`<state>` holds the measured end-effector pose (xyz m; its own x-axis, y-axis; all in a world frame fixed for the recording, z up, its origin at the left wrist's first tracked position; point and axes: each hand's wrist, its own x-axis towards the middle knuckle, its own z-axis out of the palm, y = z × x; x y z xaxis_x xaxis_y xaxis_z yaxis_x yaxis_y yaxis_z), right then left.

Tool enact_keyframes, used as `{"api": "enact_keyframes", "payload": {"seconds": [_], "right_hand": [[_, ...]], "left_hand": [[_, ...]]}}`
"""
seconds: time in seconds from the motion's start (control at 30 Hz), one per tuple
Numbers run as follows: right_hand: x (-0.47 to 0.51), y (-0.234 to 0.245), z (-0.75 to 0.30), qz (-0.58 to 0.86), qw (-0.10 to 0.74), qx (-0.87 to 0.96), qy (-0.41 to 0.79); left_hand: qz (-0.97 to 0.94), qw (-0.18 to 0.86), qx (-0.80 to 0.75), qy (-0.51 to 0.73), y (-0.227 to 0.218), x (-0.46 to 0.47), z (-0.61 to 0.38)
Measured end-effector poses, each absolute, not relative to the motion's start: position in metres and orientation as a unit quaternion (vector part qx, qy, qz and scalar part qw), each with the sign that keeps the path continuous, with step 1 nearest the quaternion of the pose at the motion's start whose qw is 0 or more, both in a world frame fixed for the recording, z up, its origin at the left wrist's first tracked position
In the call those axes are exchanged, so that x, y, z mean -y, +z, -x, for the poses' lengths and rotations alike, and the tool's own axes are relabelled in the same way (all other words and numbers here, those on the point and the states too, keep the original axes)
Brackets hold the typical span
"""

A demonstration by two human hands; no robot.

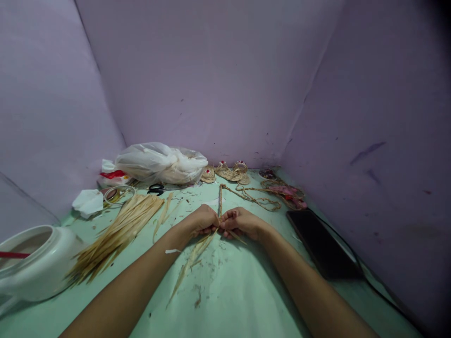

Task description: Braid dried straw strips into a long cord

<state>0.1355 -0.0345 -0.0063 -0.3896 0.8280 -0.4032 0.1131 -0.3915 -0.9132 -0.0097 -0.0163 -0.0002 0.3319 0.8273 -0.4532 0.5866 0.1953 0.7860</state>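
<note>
Before you is a pale green table (pixel 246 295); at its far side sits a bulky, translucent white plastic bag (pixel 158 162), knotted or twisted near its middle. To your left, well apart from your hands, lies a fanned bundle of flat, straw-coloured fibre strips (pixel 123 223).

Your left hand (pixel 205 219) and right hand (pixel 240 222) meet at the middle, nearly touching. Each grip looks pinched, thumb against bent fingers, on the near end of a thin brown cord of twisted fibre (pixel 220 202). That cord runs straight away from your fingertips, bends to the right, and lies in loose loops toward the right side of the table.

Smaller again are the loose pale strips (pixel 192 263) trailing toward you from below your left hand, and a short strip end (pixel 237 237) poking out under your right.

You seem to be at the step of twisting or joining strands at that end. The next move likely calls for a firm pinch and even tension, strands held apart.
</note>
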Motion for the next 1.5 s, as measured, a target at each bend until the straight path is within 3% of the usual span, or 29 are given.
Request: {"api": "enact_keyframes", "payload": {"seconds": [1.5], "right_hand": [[0.0297,-0.0104,-0.1287,0.518,0.274,0.463,0.665]], "left_hand": [[-0.609,0.567,-0.541,0.127,-0.0006,0.0128,0.0098]]}}
